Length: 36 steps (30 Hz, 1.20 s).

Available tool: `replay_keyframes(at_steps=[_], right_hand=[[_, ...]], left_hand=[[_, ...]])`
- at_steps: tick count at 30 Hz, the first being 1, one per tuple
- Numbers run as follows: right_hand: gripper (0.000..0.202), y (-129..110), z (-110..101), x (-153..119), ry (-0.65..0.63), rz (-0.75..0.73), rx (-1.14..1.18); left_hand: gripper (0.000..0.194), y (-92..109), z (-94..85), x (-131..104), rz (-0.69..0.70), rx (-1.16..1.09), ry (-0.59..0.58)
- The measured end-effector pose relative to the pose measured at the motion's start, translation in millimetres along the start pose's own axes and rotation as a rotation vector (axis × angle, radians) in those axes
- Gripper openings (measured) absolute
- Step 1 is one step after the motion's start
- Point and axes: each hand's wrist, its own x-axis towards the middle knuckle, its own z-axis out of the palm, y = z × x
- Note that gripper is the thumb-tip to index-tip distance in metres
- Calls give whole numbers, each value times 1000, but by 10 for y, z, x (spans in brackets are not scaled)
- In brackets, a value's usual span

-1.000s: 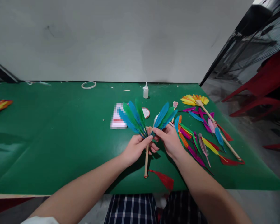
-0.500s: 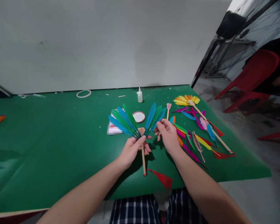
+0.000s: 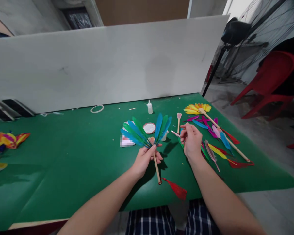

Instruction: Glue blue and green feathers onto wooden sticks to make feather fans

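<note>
My left hand [image 3: 147, 157] pinches a small feather fan where its wooden handle [image 3: 157, 169] meets the head. Blue and green feathers [image 3: 137, 130] spread from the head in two groups with a gap between them. A red tassel [image 3: 177, 190] hangs from the handle's lower end and lies on the table. My right hand [image 3: 192, 140] is closed, to the right of the fan and apart from it. Slim pointed tweezers [image 3: 175, 133] stick out leftward from its fingers; the grip itself is partly hidden. Behind the right-hand feathers stands a small white bottle [image 3: 165, 136].
On the green table [image 3: 75, 176] are a white glue bottle [image 3: 150, 107], a round white dish [image 3: 149, 128], a card [image 3: 126, 141] and a ring [image 3: 97, 109]. Loose feathers [image 3: 214, 153], a bare stick [image 3: 178, 124] and a yellow fan [image 3: 198, 109] lie right. A white panel [image 3: 100, 68] stands behind.
My right hand has drawn back to the right, away from the fan's feathers, and the tweezers now show. My left hand keeps its hold. The view has shifted up and left.
</note>
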Motion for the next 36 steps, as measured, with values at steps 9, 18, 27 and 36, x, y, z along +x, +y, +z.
replay_keyframes(at_steps=[9, 18, 27, 36], right_hand=[[29, 61, -5, 19, -33, -28, -59], [26, 78, -22, 48, -39, -29, -66], [26, 82, -8, 46, -61, -5, -85], [28, 116, -19, 39, -117, 31, -150]], left_hand=[[23, 120, -33, -107, 24, -358, -119], [13, 216, -186, -91, 97, -490, -196], [29, 187, -246, 83, 203, -201, 352], [29, 142, -279, 157, 298, -11, 464]])
